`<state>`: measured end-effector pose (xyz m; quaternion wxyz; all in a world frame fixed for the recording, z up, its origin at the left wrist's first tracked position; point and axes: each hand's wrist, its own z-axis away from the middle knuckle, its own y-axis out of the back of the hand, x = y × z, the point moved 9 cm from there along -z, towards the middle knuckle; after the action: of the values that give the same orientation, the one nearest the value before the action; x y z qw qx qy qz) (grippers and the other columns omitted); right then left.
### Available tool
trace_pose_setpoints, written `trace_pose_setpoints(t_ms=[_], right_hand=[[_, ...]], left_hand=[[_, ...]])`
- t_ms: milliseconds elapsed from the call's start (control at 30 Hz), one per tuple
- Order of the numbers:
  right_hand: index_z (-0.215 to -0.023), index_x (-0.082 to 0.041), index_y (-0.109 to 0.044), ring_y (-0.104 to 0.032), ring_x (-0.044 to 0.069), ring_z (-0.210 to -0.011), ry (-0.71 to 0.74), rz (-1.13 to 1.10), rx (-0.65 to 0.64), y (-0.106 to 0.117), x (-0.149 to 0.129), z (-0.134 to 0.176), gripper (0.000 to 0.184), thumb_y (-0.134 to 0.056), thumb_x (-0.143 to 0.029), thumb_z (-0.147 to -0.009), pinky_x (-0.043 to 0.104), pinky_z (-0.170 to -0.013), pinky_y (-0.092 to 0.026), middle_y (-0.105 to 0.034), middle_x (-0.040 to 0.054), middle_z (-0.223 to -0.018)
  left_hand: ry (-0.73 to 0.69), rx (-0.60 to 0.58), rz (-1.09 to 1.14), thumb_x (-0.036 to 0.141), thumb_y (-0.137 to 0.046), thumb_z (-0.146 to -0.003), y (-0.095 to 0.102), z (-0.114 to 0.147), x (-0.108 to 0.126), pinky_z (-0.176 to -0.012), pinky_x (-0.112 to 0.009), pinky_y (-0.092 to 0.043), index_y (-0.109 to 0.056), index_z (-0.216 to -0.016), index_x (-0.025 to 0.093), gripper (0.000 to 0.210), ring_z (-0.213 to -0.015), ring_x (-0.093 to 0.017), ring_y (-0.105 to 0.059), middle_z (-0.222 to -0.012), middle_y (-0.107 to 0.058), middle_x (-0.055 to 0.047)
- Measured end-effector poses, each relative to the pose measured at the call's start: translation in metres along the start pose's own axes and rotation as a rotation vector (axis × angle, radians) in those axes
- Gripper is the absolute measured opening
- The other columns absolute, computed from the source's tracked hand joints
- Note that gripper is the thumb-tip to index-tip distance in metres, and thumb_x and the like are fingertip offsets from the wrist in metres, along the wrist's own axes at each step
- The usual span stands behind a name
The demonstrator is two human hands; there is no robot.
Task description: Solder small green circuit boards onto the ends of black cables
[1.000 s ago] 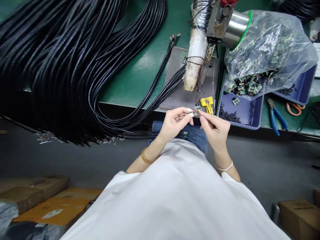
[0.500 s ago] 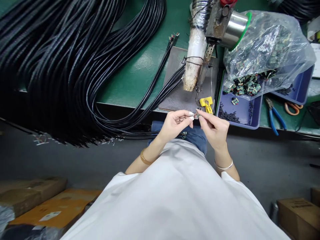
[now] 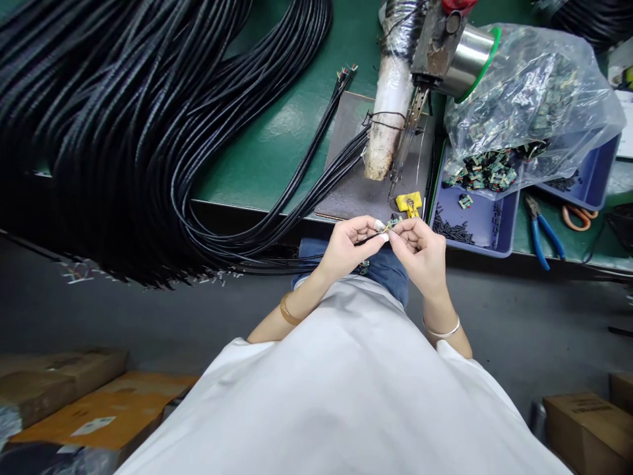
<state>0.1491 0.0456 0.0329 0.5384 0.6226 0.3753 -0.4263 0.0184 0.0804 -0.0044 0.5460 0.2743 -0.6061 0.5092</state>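
My left hand [image 3: 350, 245], with white covers on its fingertips, is closed in a pinch on the end of a black cable whose thin coloured wires [image 3: 385, 228] show at the fingertips. A small green circuit board [image 3: 394, 222] sits right beside these wires, pinched by my right hand [image 3: 419, 249]. The fingertips of both hands nearly meet, so the exact joint between wires and board is hidden. Just beyond them lies a yellow clip-like piece [image 3: 408, 202]. A soldering iron [image 3: 408, 135] points down above it, fixed on a stand.
A big bundle of black cables [image 3: 113, 132] hangs over the bench edge at left. At right are a purple tray [image 3: 477, 245] with circuit boards and short black tubes, a plastic bag [image 3: 534, 86], blue-handled pliers [image 3: 539, 231] and a solder spool [image 3: 469, 63]. A white pipe [image 3: 388, 125] hangs centrally.
My right hand has turned and shifted slightly left, its fingers more curled. The circuit board now shows above the fingertips. My left hand has barely moved.
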Motion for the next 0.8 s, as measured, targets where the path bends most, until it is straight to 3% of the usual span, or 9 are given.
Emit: trace_pose_setpoints(t_ms=[100, 200, 333, 433, 500, 600, 800], right_hand=[[-0.081, -0.02, -0.06, -0.033, 0.003, -0.046, -0.076, -0.118, -0.103, -0.006, 0.005, 0.001, 0.014, -0.066, -0.03, -0.087, 0.02, -0.044, -0.024, -0.045, -0.0091, -0.056], [-0.077, -0.019, -0.061, -0.031, 0.003, -0.046, -0.055, -0.095, -0.101, -0.005, 0.001, 0.002, 0.014, -0.069, -0.028, -0.085, 0.02, -0.045, -0.024, -0.045, -0.0089, -0.056], [-0.082, -0.02, -0.067, -0.038, 0.005, -0.048, -0.002, -0.037, 0.12, 0.014, -0.003, 0.003, 0.014, -0.067, -0.033, -0.088, 0.021, -0.047, -0.03, -0.052, -0.0063, -0.06], [-0.098, -0.022, -0.072, -0.04, 0.005, -0.048, 0.014, 0.021, 0.256, 0.027, -0.001, 0.003, 0.018, -0.067, -0.038, -0.09, 0.022, -0.048, -0.036, -0.061, -0.0037, -0.071], [-0.107, -0.024, -0.072, -0.04, 0.005, -0.047, -0.002, 0.036, 0.21, 0.025, 0.003, 0.0, 0.023, -0.068, -0.039, -0.089, 0.023, -0.049, -0.038, -0.066, -0.0025, -0.077], [-0.106, -0.024, -0.074, -0.051, 0.007, -0.051, -0.04, -0.054, 0.093, 0.018, 0.008, -0.005, 0.024, -0.069, -0.04, -0.089, 0.023, -0.053, -0.047, -0.07, -0.001, -0.081], [-0.103, -0.024, -0.074, -0.07, 0.012, -0.068, -0.07, -0.184, 0.05, 0.014, 0.007, -0.007, 0.022, -0.07, -0.039, -0.089, 0.025, -0.067, -0.058, -0.075, 0.0, -0.085]], left_hand=[[0.015, -0.029, 0.021, 0.034, -0.078, -0.076, -0.001, 0.0, 0.002, -0.058, -0.016, -0.043, -0.066, -0.081, 0.013, 0.024, -0.058, -0.005, -0.051, -0.066, -0.06, 0.002], [-0.017, -0.04, 0.07, 0.039, -0.075, -0.08, 0.0, -0.001, 0.007, -0.057, -0.018, -0.04, -0.065, -0.079, 0.014, 0.027, -0.056, -0.004, -0.044, -0.064, -0.054, 0.003], [-0.047, -0.063, 0.101, 0.039, -0.074, -0.082, 0.0, -0.003, 0.008, -0.057, -0.019, -0.037, -0.066, -0.079, 0.015, 0.025, -0.055, -0.005, -0.041, -0.065, -0.053, 0.003], [-0.04, -0.082, 0.114, 0.037, -0.072, -0.083, -0.002, -0.003, 0.006, -0.055, -0.019, -0.036, -0.067, -0.079, 0.015, 0.024, -0.055, -0.004, -0.042, -0.065, -0.054, 0.003], [-0.031, -0.073, 0.094, 0.036, -0.073, -0.082, -0.002, -0.004, 0.006, -0.058, -0.018, -0.04, -0.067, -0.078, 0.015, 0.022, -0.058, -0.005, -0.048, -0.068, -0.058, 0.002], [-0.011, -0.057, 0.034, 0.032, -0.076, -0.078, -0.003, -0.004, 0.007, -0.062, -0.019, -0.045, -0.066, -0.076, 0.014, 0.021, -0.063, -0.007, -0.055, -0.071, -0.063, 0.0], [0.005, -0.032, -0.016, 0.027, -0.076, -0.073, -0.003, -0.005, 0.006, -0.056, -0.017, -0.043, -0.064, -0.072, 0.014, 0.017, -0.055, -0.005, -0.051, -0.064, -0.061, 0.003]])
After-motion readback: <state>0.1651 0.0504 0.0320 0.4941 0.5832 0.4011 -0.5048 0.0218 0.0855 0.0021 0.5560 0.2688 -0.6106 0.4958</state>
